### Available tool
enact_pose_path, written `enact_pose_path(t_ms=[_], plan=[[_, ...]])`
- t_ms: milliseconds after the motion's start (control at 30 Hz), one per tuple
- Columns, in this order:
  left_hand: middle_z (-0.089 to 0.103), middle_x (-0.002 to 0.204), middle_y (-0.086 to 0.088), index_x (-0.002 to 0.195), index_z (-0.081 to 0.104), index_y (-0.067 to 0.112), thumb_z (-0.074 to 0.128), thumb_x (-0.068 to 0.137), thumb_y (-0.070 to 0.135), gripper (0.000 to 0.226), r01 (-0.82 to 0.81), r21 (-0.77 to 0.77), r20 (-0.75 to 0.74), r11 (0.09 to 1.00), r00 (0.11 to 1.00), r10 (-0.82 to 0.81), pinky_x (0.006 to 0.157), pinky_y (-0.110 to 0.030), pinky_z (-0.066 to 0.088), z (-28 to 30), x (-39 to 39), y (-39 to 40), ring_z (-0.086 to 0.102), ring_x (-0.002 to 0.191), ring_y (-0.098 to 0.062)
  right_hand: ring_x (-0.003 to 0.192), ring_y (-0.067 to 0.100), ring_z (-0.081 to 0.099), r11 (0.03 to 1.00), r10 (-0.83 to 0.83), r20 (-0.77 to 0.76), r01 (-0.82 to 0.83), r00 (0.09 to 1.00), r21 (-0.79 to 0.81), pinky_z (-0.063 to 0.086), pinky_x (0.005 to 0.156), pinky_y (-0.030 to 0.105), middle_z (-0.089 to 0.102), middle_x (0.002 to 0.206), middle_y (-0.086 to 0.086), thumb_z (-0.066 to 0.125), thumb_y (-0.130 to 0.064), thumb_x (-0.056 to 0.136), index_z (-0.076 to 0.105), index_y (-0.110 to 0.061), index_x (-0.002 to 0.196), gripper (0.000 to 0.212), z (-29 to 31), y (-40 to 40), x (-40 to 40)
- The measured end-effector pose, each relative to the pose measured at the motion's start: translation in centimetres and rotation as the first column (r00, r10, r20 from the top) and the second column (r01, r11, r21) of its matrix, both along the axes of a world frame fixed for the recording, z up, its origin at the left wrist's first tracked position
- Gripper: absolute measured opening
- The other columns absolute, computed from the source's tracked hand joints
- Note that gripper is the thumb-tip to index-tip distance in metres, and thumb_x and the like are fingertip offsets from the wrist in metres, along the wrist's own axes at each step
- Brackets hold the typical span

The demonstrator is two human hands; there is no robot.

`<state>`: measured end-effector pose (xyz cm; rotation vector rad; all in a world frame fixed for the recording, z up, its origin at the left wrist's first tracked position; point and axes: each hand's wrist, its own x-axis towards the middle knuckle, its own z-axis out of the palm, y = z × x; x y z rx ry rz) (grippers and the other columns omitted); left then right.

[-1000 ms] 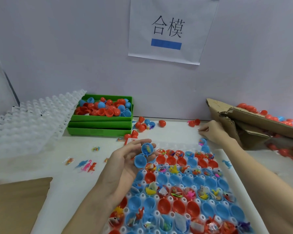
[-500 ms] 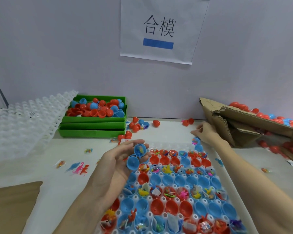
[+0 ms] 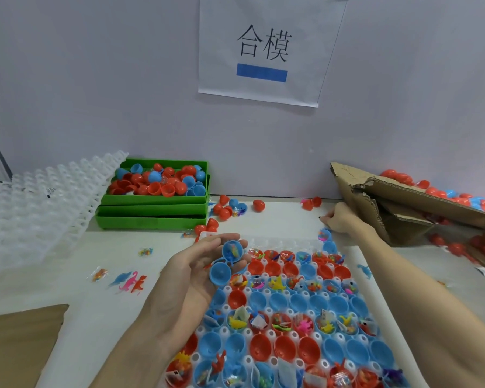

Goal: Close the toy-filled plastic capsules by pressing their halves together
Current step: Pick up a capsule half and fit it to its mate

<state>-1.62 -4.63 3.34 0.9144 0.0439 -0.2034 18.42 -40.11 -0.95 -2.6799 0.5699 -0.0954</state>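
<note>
An open blue capsule (image 3: pixel 226 261), its two halves joined at a hinge, lies in the palm of the left hand (image 3: pixel 191 278), which is turned up with fingers loosely curved under it; the upper half holds a small toy, the lower half is bare. The hands are well apart. At about 2 o'clock from the capsule, the right hand (image 3: pixel 339 219) reaches to the far corner of the white capsule tray (image 3: pixel 280 243), fingers curled and pinching at something there; what it pinches is too small to tell. The tray spreads from 3 to 6 o'clock of the left hand, filled with red and blue halves, many with toys inside. At 11 o'clock sit stacked green bins (image 3: pixel 151 217) of loose halves, with empty clear trays (image 3: pixel 39 208) at 10 o'clock. A torn cardboard box (image 3: pixel 389 203) stands at 2 o'clock on the tabletop (image 3: pixel 280 219). Small toy dinosaurs (image 3: pixel 130 281) lie at 9 o'clock.
</note>
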Motion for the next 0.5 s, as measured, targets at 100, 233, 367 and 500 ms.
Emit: enact_pose_path(t_ms=[100,233,367,500], plan=[[0.076,0.108,-0.028,0.086,0.082,-0.001,0.058,0.093,0.013,0.029,0.011,0.007,0.004,1.0,1.0,-0.011,0.072,-0.032,0.065,-0.4,0.2,0.1,0.078,0.092,-0.037,0.079,0.021,0.062,0.997,0.029,0.083,-0.035,0.996,0.065,0.051,0.067,0.027,0.068,0.091,0.009,0.068,-0.031,0.099,0.069,-0.01,0.102,0.021,0.6,0.5,-0.8],[0.075,0.112,-0.027,0.091,0.083,0.002,0.069,0.081,0.015,0.022,0.002,0.029,0.029,1.0,1.0,-0.003,0.078,-0.032,0.064,-0.9,0.1,0.1,0.077,0.099,-0.036,0.082,0.019,0.064,0.975,0.164,0.263,-0.197,0.951,0.101,0.053,0.067,0.028,0.071,0.096,0.01,0.069,-0.026,0.098,0.063,-0.012,0.101,0.016,3.2,2.8,-3.9],[0.075,0.116,-0.023,0.111,0.077,-0.001,0.074,0.081,0.003,0.03,0.007,0.127,0.101,0.992,0.995,-0.02,0.083,-0.028,0.063,-1.2,-0.7,0.2,0.074,0.11,-0.035,0.087,0.019,0.069,0.925,0.28,0.404,-0.357,0.871,0.129,0.06,0.078,0.034,0.072,0.095,0.004,0.076,-0.027,0.093,0.066,-0.012,0.104,0.021,5.8,7.4,-9.6],[0.075,0.115,-0.023,0.118,0.072,-0.004,0.064,0.092,-0.009,0.027,0.006,0.174,0.095,0.985,0.995,-0.023,0.083,-0.027,0.063,-0.9,-1.2,0.2,0.075,0.109,-0.034,0.077,0.01,0.07,0.796,0.312,0.546,-0.528,0.778,0.296,0.058,0.067,0.019,0.073,0.086,-0.003,0.082,-0.03,0.088,0.07,-0.02,0.108,0.026,7.0,12.5,-16.9]])
